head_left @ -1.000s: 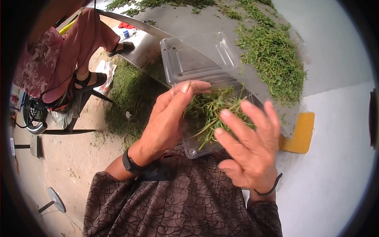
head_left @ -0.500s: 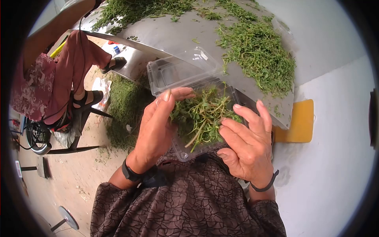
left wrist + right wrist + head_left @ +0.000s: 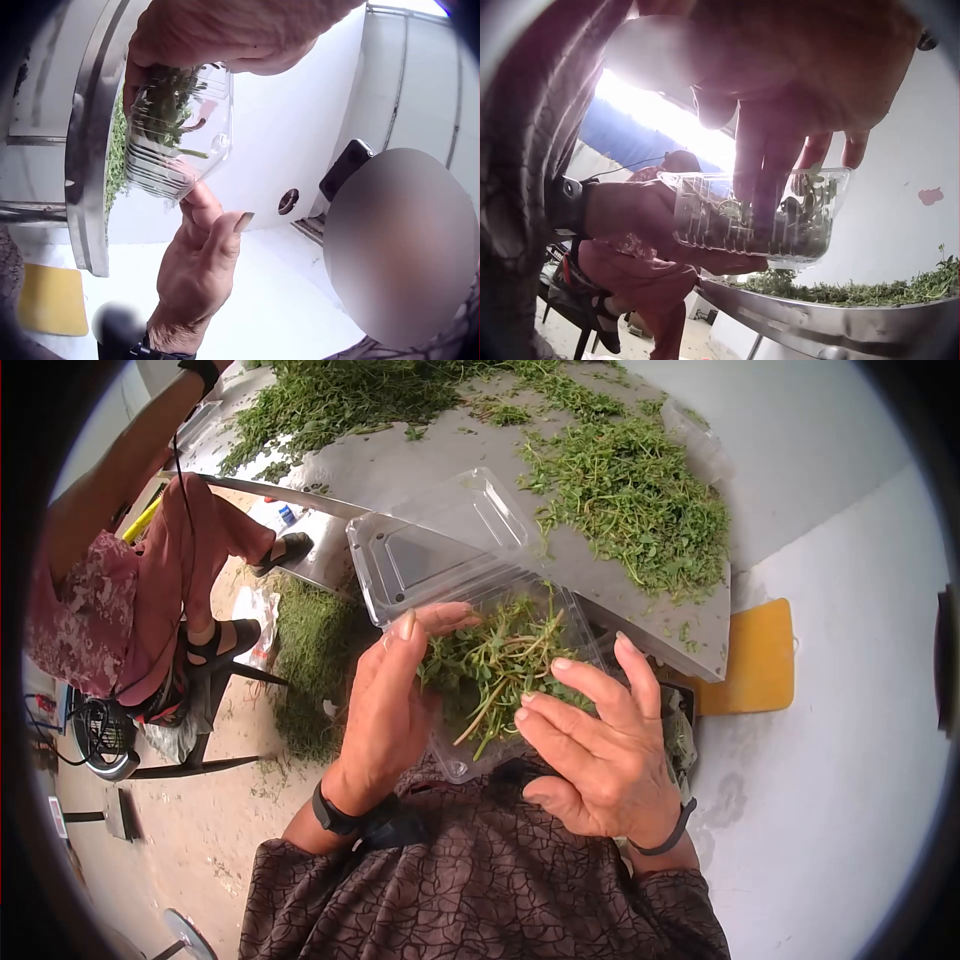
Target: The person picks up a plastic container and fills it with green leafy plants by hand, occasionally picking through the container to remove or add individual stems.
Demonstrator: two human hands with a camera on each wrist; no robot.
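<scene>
A clear plastic box (image 3: pixel 460 768) holds leafy green stems (image 3: pixel 500 660); its lid (image 3: pixel 430 540) is hinged back over the table edge. My left hand (image 3: pixel 378 710) grips the box's left side, thumb raised along it; the right wrist view shows that hand (image 3: pixel 630 214) beneath and beside the box. My right hand (image 3: pixel 605 760) has its fingers spread, with fingertips touching the stems at the box's right side. In the left wrist view the right hand (image 3: pixel 199 270) is beside the box (image 3: pixel 217 142).
Green heaps lie on the metal table (image 3: pixel 400 470), including a pile (image 3: pixel 650 510) at right. More greens (image 3: pixel 310 650) are on the floor. A person in pink trousers (image 3: pixel 175 570) sits at left. A yellow board (image 3: pixel 762 660) is beside the table's right corner.
The box and both hands have shifted left and slightly down in the head view. My right hand has come closer to the stems, its fingertips now touching them.
</scene>
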